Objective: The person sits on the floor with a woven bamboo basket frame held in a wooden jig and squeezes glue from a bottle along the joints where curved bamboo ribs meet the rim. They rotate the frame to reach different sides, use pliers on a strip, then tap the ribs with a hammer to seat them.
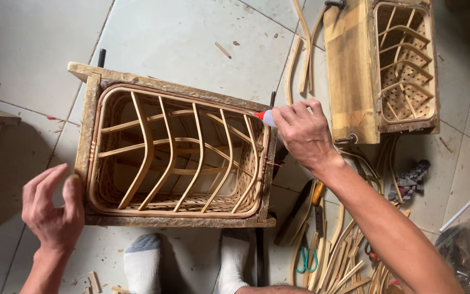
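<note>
The rattan basket [175,158] sits inside a rough wooden mould frame [85,136] on the tiled floor [180,32], just above the person's two socked feet [142,261]. Its bent ribs cross in a curved lattice, and a double cane rim runs around the opening.

The right hand [303,133] is at the upper right corner of the basket and its grip is closed around a small glue bottle [266,117], with the red nozzle touching the rim. To do this well, I think the nozzle should stay right on the joint of the rim and only a little should be pressed out, so that nothing runs down on the weaving.

The left hand [53,209] is at the lower left corner of the basket. Its fingers are apart and curved, the thumb and fingertips rest against the frame edge, and it holds nothing; it seems to steady the frame.

To the right of the basket lie loose cane strips [344,261] and green-handled scissors [305,261], and further up stands a second basket in its mould [403,60]
</note>
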`<state>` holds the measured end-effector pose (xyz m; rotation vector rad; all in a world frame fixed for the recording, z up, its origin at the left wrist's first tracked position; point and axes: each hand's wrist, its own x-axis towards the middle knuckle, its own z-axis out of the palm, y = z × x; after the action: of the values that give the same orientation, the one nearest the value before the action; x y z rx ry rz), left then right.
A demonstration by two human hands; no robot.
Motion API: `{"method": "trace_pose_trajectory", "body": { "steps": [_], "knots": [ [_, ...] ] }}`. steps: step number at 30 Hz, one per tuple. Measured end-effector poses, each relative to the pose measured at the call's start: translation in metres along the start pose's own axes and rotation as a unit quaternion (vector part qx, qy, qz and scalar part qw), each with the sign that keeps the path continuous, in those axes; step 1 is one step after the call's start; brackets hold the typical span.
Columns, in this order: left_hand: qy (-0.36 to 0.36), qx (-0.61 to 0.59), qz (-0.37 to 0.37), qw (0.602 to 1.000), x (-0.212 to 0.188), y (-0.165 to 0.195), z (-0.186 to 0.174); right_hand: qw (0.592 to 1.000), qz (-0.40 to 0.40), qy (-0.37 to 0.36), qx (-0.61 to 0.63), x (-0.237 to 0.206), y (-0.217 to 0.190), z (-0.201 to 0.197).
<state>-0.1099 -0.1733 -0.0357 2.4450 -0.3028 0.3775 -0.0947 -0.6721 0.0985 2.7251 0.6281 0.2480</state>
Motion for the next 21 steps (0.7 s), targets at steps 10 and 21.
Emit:
{"method": "trace_pose_trajectory", "body": {
  "steps": [10, 21],
  "knots": [
    [-0.137, -0.029, 0.216, 0.966, -0.056, 0.074, 0.013, 0.973, 0.183, -0.019, 0.138, -0.073, -0.001, -0.013],
    [-0.143, 0.009, 0.207, 0.968, -0.047, 0.099, 0.026, 0.573, 0.483, -0.146, 0.645, -0.132, -0.057, -0.015]
  ]
}}
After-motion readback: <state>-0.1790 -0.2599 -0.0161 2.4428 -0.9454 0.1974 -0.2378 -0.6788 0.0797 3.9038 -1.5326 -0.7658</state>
